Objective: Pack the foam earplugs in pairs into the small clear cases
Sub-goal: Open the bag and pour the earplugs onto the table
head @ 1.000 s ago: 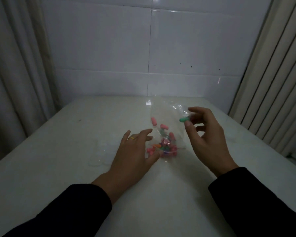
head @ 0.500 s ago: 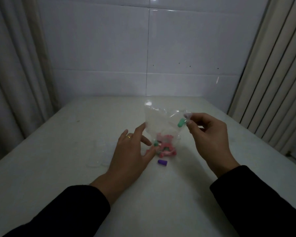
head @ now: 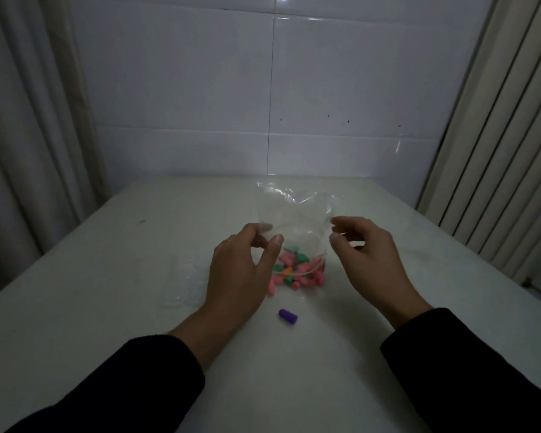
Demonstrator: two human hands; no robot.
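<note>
Right now we are at the step of getting the earplugs out of their bag [head: 294, 214]. Our left hand [head: 241, 270] pinches the bag's left edge between thumb and fingertips, and our right hand [head: 366, 254] pinches the right edge the same way, so the clear plastic stands up between them, its mouth seemingly at the top. The plugs [head: 297, 271], pink, green and one orange, sit heaped in the bottom of the bag, which rests on the table [head: 107, 323]. One purple plug [head: 287, 316] lies loose on the table, just in front of the bag and apart from it.

The cases [head: 185, 285] lie to the left of our left hand; they are clear against a pale top in dim light, so we cannot tell how many there are or whether any are open.

None of the packing looks done yet. Next, we judge, the bag wants either tipping out or one hand freed to reach inside, then a case opened to take a pair. Foam is light and may roll, so a gentle tip near the cases would serve best.
</note>
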